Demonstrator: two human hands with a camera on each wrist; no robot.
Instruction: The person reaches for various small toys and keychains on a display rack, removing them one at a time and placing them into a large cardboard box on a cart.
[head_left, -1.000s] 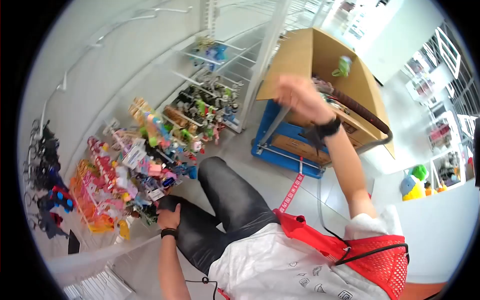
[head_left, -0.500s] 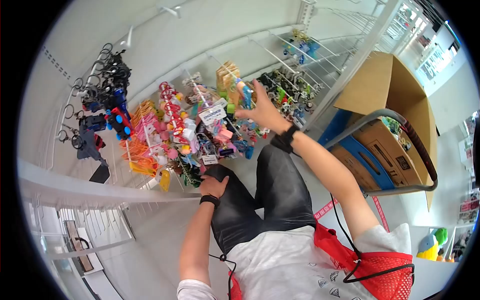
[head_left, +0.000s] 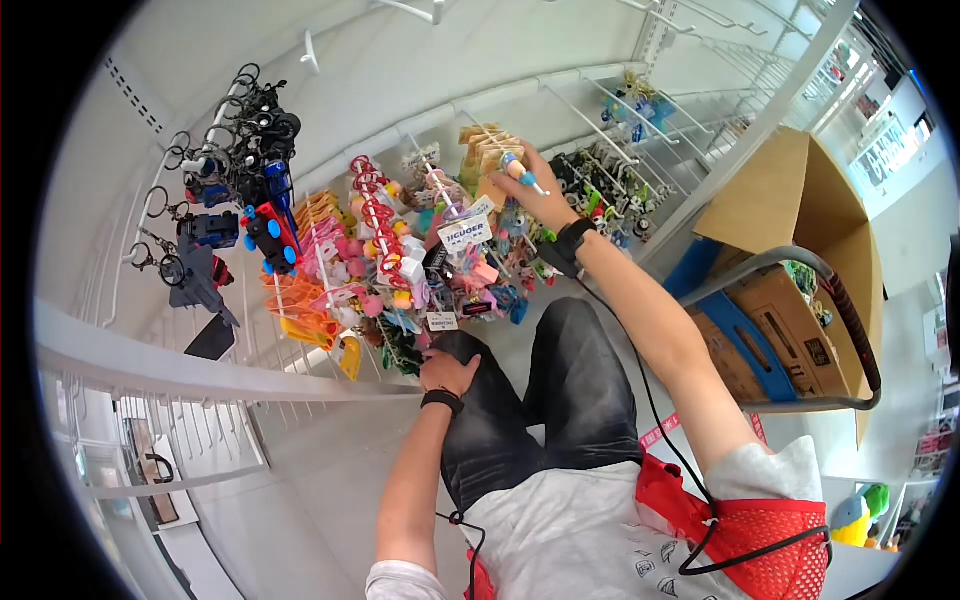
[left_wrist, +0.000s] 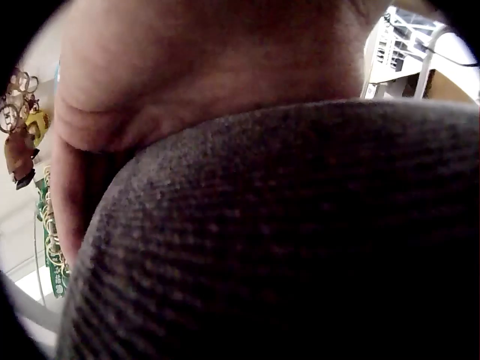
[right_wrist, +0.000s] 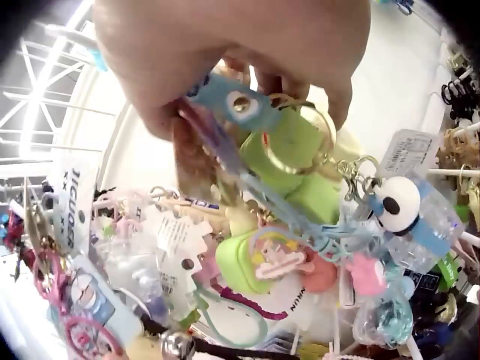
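Observation:
My right hand (head_left: 547, 200) is up at the hanging rack and grips a bunch of keychains, its thumb and fingers around a light-blue strap (right_wrist: 244, 107) with a round eye. Lime-green blocks (right_wrist: 289, 150) and a gold ring hang just under the fingers in the right wrist view. A clear-and-blue charm (right_wrist: 416, 225) with a big eye dangles beside them. Beige cards (head_left: 488, 148) stand by the fingertips in the head view. My left hand (head_left: 450, 373) rests on my knee (head_left: 458, 346), fingers draped over the dark trousers.
More keychains hang from white hooks, among them red-ringed ones (head_left: 372, 210) and dark toy vehicles (head_left: 268, 235). A white rail (head_left: 220, 370) crosses at lower left. To the right, an open cardboard box (head_left: 835, 230) stands on a blue cart with a grey handle (head_left: 838, 275).
My right hand has swung from over the cart across to the rack, and its fingers have closed on the keychains. The head view has turned left. The left hand stays on the knee.

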